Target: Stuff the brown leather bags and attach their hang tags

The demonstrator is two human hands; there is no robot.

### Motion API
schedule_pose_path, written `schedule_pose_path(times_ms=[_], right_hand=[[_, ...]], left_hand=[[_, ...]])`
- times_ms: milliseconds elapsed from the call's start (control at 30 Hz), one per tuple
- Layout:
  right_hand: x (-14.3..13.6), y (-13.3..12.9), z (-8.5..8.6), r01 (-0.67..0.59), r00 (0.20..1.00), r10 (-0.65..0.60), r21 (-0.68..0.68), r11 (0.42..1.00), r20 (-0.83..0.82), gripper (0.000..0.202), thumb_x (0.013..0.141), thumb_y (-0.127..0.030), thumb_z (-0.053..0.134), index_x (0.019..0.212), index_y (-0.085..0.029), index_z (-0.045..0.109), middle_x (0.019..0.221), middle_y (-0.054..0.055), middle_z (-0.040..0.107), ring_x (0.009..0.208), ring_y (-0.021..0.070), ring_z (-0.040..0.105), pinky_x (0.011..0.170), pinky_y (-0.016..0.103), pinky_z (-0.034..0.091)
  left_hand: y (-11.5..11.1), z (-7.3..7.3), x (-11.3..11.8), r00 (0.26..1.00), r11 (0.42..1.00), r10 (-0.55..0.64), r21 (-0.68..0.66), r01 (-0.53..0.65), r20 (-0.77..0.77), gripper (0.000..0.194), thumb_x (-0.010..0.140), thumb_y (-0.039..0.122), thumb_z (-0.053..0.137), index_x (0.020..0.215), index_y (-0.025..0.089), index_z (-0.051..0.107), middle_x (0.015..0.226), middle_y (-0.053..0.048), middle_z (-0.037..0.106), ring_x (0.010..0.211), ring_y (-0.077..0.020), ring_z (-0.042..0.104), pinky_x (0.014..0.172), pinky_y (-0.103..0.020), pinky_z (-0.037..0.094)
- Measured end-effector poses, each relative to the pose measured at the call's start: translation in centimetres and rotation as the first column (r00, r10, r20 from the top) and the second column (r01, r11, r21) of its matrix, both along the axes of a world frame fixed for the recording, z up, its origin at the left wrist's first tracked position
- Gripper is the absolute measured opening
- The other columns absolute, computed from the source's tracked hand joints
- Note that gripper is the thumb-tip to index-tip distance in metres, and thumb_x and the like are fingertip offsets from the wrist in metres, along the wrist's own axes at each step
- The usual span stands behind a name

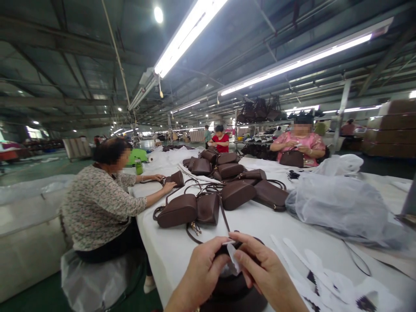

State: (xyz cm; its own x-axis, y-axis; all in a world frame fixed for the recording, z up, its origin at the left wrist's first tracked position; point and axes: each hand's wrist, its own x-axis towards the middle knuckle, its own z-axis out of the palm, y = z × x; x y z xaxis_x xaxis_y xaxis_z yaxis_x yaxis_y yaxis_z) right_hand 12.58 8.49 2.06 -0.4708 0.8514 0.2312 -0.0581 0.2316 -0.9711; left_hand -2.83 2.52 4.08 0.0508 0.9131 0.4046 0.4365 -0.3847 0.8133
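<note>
Near: the white tabletop [170,247] carries a brown bag [235,300] directly below the working hands. The fingers of the left hand [206,264] and right hand [261,264] are together, clamped on a thin white slip [232,255], which sits between the two sets of fingertips, above the bag. The slip's material cannot be told.

Near right: flat, elongated white strips [295,252], some with dark patches. Behind them, crumpled translucent plastic [331,199].

Middle: a pile [238,195] of smooth brown bags, rounded at the corners, with thin straps and gold-toned fittings. Left, a seated person [100,203] in a patterned top has both hands at another bag.

Far: a person in pink [313,147] with a bag, right; a person in red [221,141], centre; stacked cartons [390,134], far right; tube lights [191,37] under a dark beamed roof [81,65].
</note>
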Motion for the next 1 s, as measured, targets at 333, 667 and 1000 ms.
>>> schedule_pose_path(times_ms=[333, 667, 1000], right_hand=[[-0.39, 0.02, -0.04, 0.015, 0.998, -0.023, 0.128, 0.992, 0.063, 0.040, 0.084, -0.051, 0.058, 0.108, -0.020, 0.068, 0.055, -0.005, 0.051, 0.044, 0.0097, 0.047, 0.046, 0.022, 0.039], [-0.55, 0.07, 0.08, -0.030, 0.999, 0.028, 0.087, 0.996, 0.022, 0.030, 0.088, -0.040, 0.055, 0.108, -0.019, 0.062, 0.056, -0.007, 0.048, 0.043, 0.0080, 0.043, 0.045, 0.020, 0.035], [-0.41, 0.19, 0.12, -0.034, 0.999, 0.033, 0.118, 0.992, 0.008, 0.024, 0.089, -0.041, 0.055, 0.102, -0.021, 0.061, 0.057, -0.007, 0.047, 0.044, 0.0068, 0.043, 0.041, 0.018, 0.031]], left_hand=[[0.40, -0.76, -0.16, 0.995, 0.999, 0.050, 0.024, -0.048, -0.084, 0.029, 0.087, 0.012, 0.051, 0.111, 0.022, 0.065, 0.103, -0.002, 0.070, 0.094, -0.0174, 0.062, 0.085, -0.023, 0.044], [0.30, -0.30, 0.00, 0.999, 0.999, 0.050, 0.009, -0.050, -0.015, 0.038, 0.087, 0.012, 0.050, 0.121, 0.023, 0.062, 0.113, -0.002, 0.069, 0.099, -0.0171, 0.061, 0.090, -0.024, 0.043], [0.40, -0.43, 0.06, 0.999, 0.999, 0.039, 0.005, -0.039, 0.034, 0.035, 0.088, 0.015, 0.049, 0.119, 0.021, 0.064, 0.101, -0.002, 0.071, 0.089, -0.0172, 0.061, 0.086, -0.026, 0.045]])
